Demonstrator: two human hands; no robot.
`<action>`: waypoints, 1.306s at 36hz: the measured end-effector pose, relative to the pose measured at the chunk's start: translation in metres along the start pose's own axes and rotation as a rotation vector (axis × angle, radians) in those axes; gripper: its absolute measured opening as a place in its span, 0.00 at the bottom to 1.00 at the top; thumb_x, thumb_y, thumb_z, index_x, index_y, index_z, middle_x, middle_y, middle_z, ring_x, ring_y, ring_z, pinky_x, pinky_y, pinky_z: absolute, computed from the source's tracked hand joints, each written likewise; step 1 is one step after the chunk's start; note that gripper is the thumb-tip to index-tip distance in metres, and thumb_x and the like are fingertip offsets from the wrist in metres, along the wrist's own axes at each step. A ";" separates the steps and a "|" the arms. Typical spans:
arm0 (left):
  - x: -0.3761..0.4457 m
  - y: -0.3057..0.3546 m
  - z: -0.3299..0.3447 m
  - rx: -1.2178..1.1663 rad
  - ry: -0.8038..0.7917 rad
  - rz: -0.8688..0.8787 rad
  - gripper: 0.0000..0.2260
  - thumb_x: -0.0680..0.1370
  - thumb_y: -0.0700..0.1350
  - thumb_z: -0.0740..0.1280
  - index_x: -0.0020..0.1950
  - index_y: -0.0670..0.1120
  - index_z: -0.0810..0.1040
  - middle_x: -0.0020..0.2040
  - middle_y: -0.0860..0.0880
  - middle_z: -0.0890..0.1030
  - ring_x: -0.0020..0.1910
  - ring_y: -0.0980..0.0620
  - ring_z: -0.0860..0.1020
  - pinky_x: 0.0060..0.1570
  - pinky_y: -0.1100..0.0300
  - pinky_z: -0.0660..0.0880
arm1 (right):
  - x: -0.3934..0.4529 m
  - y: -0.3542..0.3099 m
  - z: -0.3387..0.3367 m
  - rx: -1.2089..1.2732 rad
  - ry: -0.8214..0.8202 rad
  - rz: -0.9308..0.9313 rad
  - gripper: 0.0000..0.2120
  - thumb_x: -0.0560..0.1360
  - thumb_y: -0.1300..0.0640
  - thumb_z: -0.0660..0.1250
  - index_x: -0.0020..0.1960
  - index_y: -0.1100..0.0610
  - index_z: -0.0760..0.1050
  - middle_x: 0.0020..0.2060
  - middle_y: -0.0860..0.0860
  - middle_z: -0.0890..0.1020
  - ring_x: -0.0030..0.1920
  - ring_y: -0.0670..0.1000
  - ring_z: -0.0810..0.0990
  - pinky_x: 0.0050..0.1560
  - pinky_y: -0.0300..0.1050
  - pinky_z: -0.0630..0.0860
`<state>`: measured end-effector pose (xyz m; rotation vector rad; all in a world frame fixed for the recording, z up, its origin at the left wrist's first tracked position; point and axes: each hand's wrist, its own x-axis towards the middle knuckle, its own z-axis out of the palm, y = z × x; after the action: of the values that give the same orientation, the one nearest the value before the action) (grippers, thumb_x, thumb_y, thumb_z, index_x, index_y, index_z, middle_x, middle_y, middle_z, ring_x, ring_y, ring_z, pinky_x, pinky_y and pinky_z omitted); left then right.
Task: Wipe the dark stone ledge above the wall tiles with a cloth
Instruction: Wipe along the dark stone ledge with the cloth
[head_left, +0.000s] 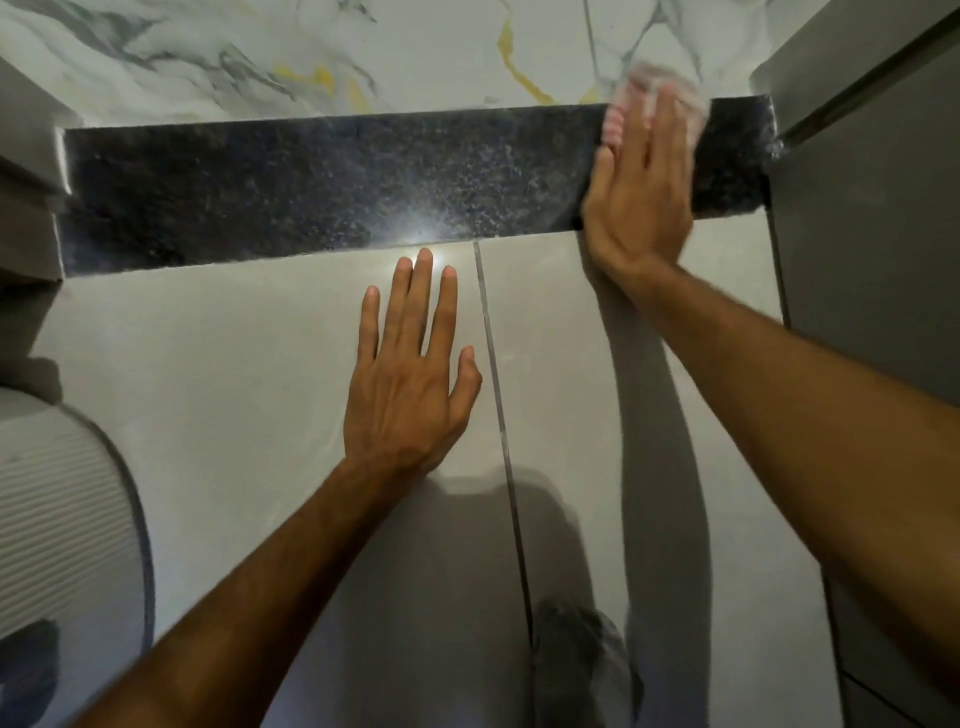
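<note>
A dark speckled stone ledge (311, 182) runs across the view above pale grey wall tiles (234, 364). My right hand (641, 192) lies flat on the ledge's right end and presses a pink-and-white cloth (623, 111) against the stone; the cloth is blurred and mostly hidden under my fingers. My left hand (410, 374) rests flat on the tile below the ledge, fingers spread, holding nothing. Its fingertips sit just under the ledge's lower edge.
White marble-look wall (363, 52) with grey and yellow veins rises above the ledge. A grey side wall or panel (872, 260) bounds the ledge on the right. A ribbed white rounded object (62, 519) sits at lower left. A dark grout line (498, 389) splits the tiles.
</note>
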<state>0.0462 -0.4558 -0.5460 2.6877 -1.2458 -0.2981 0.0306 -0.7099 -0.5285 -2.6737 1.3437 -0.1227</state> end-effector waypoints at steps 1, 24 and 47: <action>0.000 0.000 0.001 0.011 0.002 0.001 0.34 0.87 0.59 0.48 0.91 0.44 0.50 0.91 0.41 0.49 0.90 0.40 0.48 0.89 0.40 0.46 | 0.004 -0.014 0.002 0.004 -0.014 -0.039 0.32 0.89 0.44 0.51 0.89 0.54 0.48 0.89 0.54 0.51 0.89 0.57 0.51 0.90 0.58 0.57; 0.002 -0.002 0.002 -0.003 0.016 -0.010 0.34 0.87 0.60 0.46 0.91 0.44 0.49 0.91 0.41 0.49 0.90 0.40 0.48 0.89 0.38 0.48 | -0.001 0.010 0.006 0.063 0.027 -0.019 0.31 0.89 0.44 0.51 0.89 0.52 0.50 0.89 0.51 0.53 0.88 0.58 0.56 0.87 0.59 0.65; -0.007 -0.008 0.010 -0.001 0.122 -0.091 0.31 0.89 0.55 0.50 0.90 0.45 0.51 0.90 0.39 0.51 0.89 0.36 0.51 0.88 0.36 0.52 | -0.092 -0.059 0.011 0.140 -0.030 -0.378 0.29 0.89 0.48 0.57 0.88 0.51 0.58 0.88 0.51 0.60 0.88 0.53 0.58 0.88 0.56 0.63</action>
<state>0.0450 -0.4460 -0.5565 2.7209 -1.0912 -0.1431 0.0242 -0.5998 -0.5303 -2.7613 0.7753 -0.2081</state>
